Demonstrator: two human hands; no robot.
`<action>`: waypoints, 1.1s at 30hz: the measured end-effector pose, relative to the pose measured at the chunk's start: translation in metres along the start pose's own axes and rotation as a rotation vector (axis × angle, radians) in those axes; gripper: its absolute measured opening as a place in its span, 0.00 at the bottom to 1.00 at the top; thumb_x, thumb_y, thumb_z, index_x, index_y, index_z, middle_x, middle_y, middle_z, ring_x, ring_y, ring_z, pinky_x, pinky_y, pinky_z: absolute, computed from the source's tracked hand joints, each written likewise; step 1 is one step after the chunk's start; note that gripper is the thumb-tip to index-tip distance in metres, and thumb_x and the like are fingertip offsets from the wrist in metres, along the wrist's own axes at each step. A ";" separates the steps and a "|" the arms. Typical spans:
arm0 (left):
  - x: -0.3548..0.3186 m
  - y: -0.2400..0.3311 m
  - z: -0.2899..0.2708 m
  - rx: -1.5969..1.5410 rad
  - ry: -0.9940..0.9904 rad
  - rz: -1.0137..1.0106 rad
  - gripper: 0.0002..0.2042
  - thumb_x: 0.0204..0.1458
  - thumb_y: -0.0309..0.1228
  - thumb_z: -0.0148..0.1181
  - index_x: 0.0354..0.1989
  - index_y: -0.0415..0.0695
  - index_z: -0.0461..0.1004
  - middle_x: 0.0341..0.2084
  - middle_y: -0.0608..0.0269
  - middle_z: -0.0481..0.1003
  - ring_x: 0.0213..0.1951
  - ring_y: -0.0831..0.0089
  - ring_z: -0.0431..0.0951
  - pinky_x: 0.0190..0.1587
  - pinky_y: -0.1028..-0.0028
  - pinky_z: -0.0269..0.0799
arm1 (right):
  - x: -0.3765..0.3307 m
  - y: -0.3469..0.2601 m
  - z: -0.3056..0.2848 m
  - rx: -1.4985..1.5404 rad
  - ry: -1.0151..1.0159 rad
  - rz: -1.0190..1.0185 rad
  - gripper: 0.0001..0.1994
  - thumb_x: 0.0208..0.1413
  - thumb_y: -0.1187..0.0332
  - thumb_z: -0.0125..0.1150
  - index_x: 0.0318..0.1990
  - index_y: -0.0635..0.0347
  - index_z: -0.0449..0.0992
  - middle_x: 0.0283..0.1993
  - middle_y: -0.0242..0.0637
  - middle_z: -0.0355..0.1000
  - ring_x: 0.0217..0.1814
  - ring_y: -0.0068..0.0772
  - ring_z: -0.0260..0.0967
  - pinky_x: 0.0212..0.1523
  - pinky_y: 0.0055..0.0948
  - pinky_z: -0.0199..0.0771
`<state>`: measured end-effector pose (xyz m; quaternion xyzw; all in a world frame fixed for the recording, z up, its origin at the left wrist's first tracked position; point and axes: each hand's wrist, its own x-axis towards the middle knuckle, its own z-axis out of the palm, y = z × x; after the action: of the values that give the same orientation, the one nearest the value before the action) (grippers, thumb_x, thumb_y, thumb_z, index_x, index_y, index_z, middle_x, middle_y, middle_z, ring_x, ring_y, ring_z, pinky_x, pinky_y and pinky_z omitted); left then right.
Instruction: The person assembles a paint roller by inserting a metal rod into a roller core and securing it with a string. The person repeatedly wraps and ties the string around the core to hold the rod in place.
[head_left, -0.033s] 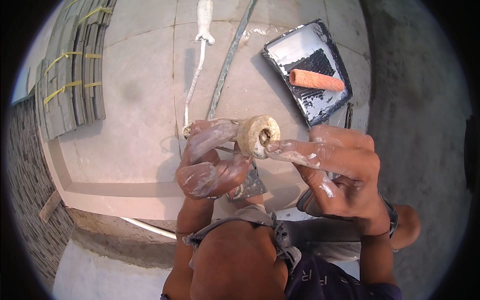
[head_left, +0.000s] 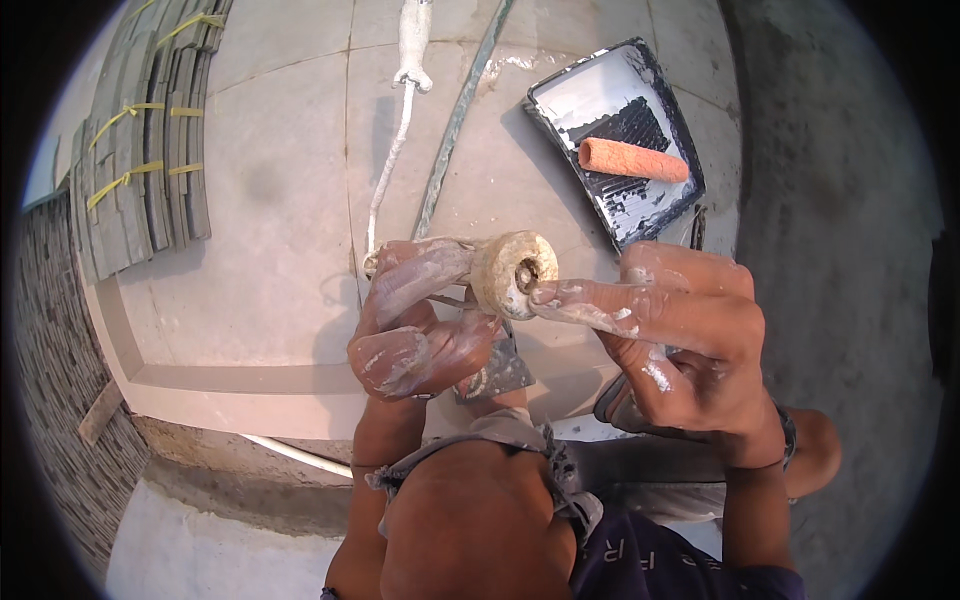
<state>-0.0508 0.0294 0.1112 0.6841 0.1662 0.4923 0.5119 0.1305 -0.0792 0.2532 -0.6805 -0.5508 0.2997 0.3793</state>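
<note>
Above paving, both hands unmoved, roller (head_left: 512, 272) gripped

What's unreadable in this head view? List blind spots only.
- Paint roller: seen end-on; its length is hidden behind the left hand.
- Right hand: fingertip at the roller's core; whether it goes in cannot be told.
- Trowel-like tool: mostly hidden under the left hand.
- Long handle: cut off by the top edge.
- Paint tray: contents beneath the orange roller sleeve are too small.
</note>
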 end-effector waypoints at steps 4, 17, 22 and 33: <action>0.007 -0.003 -0.026 0.082 -0.193 0.043 0.34 0.50 0.31 0.79 0.59 0.37 0.61 0.44 0.44 0.78 0.42 0.58 0.81 0.43 0.63 0.81 | 0.015 -0.002 -0.005 -0.176 -0.046 -0.131 0.25 0.37 0.81 0.67 0.48 0.55 0.89 0.25 0.31 0.57 0.25 0.34 0.57 0.25 0.33 0.55; 0.005 0.002 -0.008 -0.283 0.180 -0.224 0.33 0.54 0.35 0.77 0.51 0.46 0.52 0.45 0.47 0.75 0.48 0.64 0.79 0.52 0.62 0.79 | 0.054 -0.011 -0.017 -0.416 -0.168 -0.312 0.24 0.40 0.79 0.70 0.49 0.49 0.88 0.32 0.33 0.60 0.33 0.36 0.64 0.32 0.36 0.66; 0.006 -0.033 0.016 -0.341 0.330 -0.164 0.26 0.58 0.33 0.74 0.43 0.45 0.53 0.49 0.45 0.73 0.49 0.67 0.78 0.51 0.69 0.78 | 0.057 0.011 0.020 -0.172 0.008 -0.212 0.20 0.45 0.80 0.71 0.49 0.60 0.85 0.36 0.40 0.71 0.36 0.42 0.71 0.36 0.37 0.71; -0.049 -0.117 0.088 0.083 0.444 -0.142 0.17 0.59 0.32 0.72 0.40 0.39 0.66 0.49 0.46 0.77 0.49 0.55 0.81 0.53 0.61 0.77 | 0.021 0.103 0.082 -0.195 0.244 -0.078 0.14 0.54 0.72 0.73 0.49 0.61 0.84 0.51 0.47 0.81 0.47 0.51 0.81 0.47 0.40 0.82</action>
<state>0.0335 -0.0048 -0.0144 0.5659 0.3424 0.5863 0.4676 0.1209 -0.0541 0.1221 -0.7235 -0.5530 0.1453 0.3868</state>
